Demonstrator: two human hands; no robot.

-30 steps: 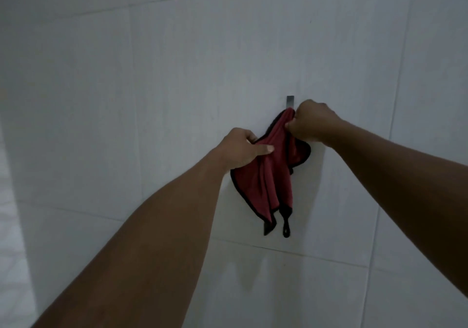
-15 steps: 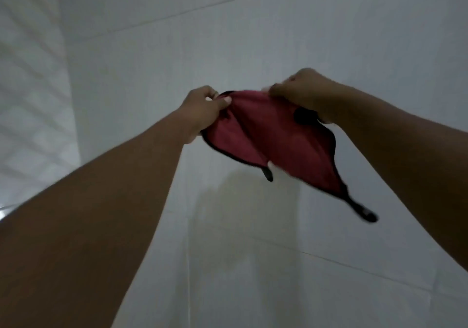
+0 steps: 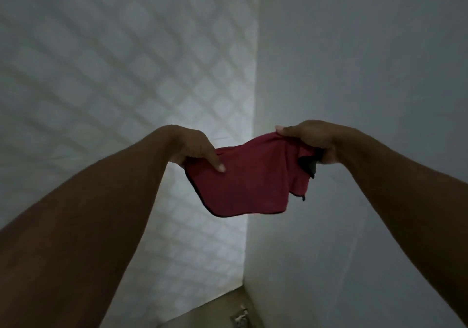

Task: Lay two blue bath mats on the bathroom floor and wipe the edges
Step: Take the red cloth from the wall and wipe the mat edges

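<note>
Red cloth [image 3: 248, 183] with dark trim is held in the air between both hands, at the corner where two walls meet. Left hand [image 3: 195, 150] pinches the cloth's upper left corner, thumb on the near face and fingers hidden behind it. Right hand [image 3: 311, 142] has its fingers curled round the bunched upper right edge. The cloth sags between the hands and its lower edge hangs free. Left wall [image 3: 101, 74] shows a diamond tile pattern; right wall [image 3: 367, 61] is plain. Floor [image 3: 217, 312] is visible below, with a small metallic fitting [image 3: 239, 317] too blurred to identify.
</note>
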